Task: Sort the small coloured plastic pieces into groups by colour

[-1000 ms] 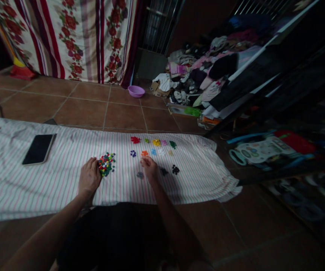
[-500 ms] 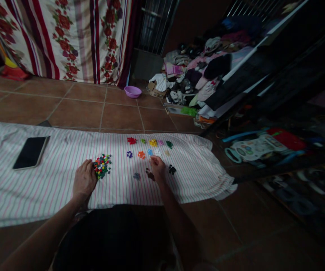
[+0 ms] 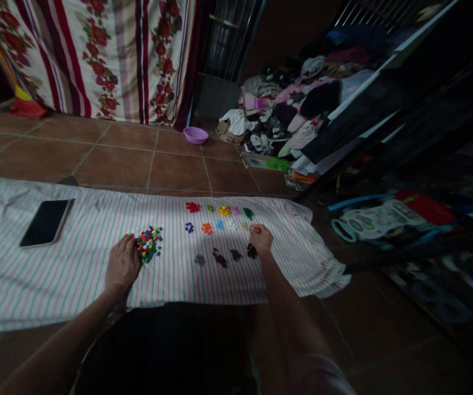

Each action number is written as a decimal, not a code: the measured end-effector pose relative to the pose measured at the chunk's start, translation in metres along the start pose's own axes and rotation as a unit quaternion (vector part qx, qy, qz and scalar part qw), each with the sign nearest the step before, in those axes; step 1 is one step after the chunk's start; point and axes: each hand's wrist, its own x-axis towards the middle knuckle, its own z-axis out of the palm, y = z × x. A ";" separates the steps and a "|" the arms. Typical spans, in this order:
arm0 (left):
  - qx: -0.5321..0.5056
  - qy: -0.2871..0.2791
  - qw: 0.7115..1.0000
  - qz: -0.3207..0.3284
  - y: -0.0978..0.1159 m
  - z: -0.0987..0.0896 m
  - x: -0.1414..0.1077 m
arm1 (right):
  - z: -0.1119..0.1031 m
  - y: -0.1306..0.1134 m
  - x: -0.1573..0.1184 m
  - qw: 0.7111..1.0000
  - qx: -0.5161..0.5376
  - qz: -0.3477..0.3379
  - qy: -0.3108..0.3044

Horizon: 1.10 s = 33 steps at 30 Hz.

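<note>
My left hand (image 3: 123,260) lies on the striped cloth (image 3: 88,263), fingers stretched out, against a mixed pile of small coloured pieces (image 3: 149,244). My right hand (image 3: 262,238) is pinched beside a small beige heap (image 3: 245,225); what its fingertips hold is too small to make out. Sorted heaps lie around it: red (image 3: 192,207), light green (image 3: 209,208), yellow (image 3: 223,210), pink (image 3: 235,210), dark green (image 3: 248,213), purple (image 3: 189,227), orange (image 3: 207,228), light blue (image 3: 219,224), white (image 3: 231,224), grey (image 3: 199,260), brown (image 3: 220,258), dark grey (image 3: 235,254) and black (image 3: 251,250).
A phone (image 3: 47,222) rests on the cloth at the left. Beyond it, a purple basin (image 3: 195,135) stands on the tiled floor near piled clothes (image 3: 285,104). A low dark frame and a colourful toy panel (image 3: 368,219) are at the right.
My right hand has moved right, from the light blue and white heaps to the beige one, uncovering the brown and dark grey heaps. My left hand has stayed by the mixed pile.
</note>
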 end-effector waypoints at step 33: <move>-0.030 0.004 0.999 -0.037 0.001 0.003 0.000 | 0.017 0.003 0.020 0.997 -0.008 -0.013 -0.079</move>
